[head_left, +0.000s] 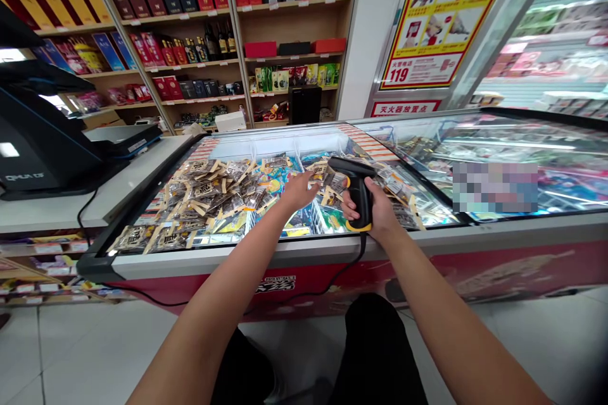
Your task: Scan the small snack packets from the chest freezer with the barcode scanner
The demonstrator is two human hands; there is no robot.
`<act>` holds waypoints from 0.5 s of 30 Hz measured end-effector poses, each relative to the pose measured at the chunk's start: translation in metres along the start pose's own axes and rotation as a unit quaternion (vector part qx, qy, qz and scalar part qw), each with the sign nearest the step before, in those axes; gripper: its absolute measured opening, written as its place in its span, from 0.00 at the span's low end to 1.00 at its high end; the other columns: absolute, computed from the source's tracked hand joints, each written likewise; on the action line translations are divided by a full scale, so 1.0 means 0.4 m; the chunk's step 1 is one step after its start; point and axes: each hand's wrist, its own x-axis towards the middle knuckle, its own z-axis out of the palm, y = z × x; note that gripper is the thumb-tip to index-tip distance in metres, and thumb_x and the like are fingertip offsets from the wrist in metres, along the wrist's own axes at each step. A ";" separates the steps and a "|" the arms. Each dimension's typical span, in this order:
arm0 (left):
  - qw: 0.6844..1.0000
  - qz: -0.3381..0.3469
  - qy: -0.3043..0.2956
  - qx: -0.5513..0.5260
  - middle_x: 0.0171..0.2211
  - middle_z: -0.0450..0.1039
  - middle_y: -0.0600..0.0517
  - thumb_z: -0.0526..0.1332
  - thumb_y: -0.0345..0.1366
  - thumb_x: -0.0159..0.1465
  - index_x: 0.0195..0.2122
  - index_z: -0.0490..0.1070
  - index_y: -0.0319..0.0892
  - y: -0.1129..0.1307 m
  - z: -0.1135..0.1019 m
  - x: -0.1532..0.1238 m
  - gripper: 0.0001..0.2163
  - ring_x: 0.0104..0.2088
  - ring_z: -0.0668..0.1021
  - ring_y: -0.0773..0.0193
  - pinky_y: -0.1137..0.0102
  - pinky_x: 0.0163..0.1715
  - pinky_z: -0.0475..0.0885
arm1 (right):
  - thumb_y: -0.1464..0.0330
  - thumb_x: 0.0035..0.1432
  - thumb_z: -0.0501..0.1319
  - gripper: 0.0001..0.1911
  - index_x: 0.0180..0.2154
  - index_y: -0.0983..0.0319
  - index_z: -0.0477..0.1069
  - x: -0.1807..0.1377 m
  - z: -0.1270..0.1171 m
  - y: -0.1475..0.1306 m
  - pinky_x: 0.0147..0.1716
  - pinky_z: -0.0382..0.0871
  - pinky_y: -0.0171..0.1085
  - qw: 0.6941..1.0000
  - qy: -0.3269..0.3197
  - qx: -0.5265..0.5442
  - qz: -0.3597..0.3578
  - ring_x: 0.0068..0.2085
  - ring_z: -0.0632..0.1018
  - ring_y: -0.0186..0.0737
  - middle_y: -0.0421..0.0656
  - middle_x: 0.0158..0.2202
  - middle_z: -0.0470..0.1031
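My right hand point(382, 212) is wrapped round the grip of a black and yellow barcode scanner point(361, 199), its head pointing left. A cable hangs from the bottom of the grip. My left hand point(300, 192) reaches over the chest freezer point(304, 245), fingers stretched forward and thumb apart, with nothing seen in it. Just past its fingertips are snack packets point(319, 169) with dark and tan wrapping; whether they touch is hard to tell. More such packets point(204, 188) lie heaped to the left. Blue bags point(273, 183) show between the heaps.
A counter point(128, 183) with a black checkout machine point(47, 120) stands at the left. Behind the freezer are shelves point(190, 16) of boxes and bottles. The scanner's cable point(327, 285) loops across the freezer's red front. Glass point(517, 152) covers the freezer's right part.
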 end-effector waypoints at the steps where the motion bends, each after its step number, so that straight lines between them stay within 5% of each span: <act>1: 1.000 0.015 -0.013 -0.015 0.56 0.79 0.40 0.71 0.38 0.59 0.45 0.78 0.48 0.001 0.006 -0.001 0.12 0.66 0.70 0.37 0.47 0.73 0.51 | 0.43 0.60 0.65 0.25 0.41 0.57 0.70 0.000 0.000 0.001 0.18 0.58 0.35 1.000 0.001 0.000 -0.001 0.18 0.61 0.32 0.35 0.22 0.63; 9: 0.995 0.059 0.015 0.079 0.65 0.70 0.38 0.66 0.39 0.66 0.53 0.76 0.48 0.016 -0.008 -0.009 0.14 0.70 0.65 0.37 0.45 0.72 0.50 | 0.43 0.57 0.68 0.26 0.41 0.58 0.70 0.003 0.001 0.004 0.18 0.59 0.35 1.000 -0.009 0.006 -0.003 0.17 0.62 0.31 0.35 0.21 0.65; 15: 0.980 -0.062 0.122 0.148 0.70 0.63 0.30 0.71 0.31 0.58 0.51 0.74 0.42 0.014 -0.091 0.091 0.19 0.73 0.58 0.30 0.39 0.71 0.47 | 0.44 0.56 0.69 0.27 0.41 0.58 0.70 -0.004 0.001 0.006 0.18 0.58 0.34 0.999 -0.033 0.010 0.024 0.17 0.61 0.31 0.35 0.21 0.65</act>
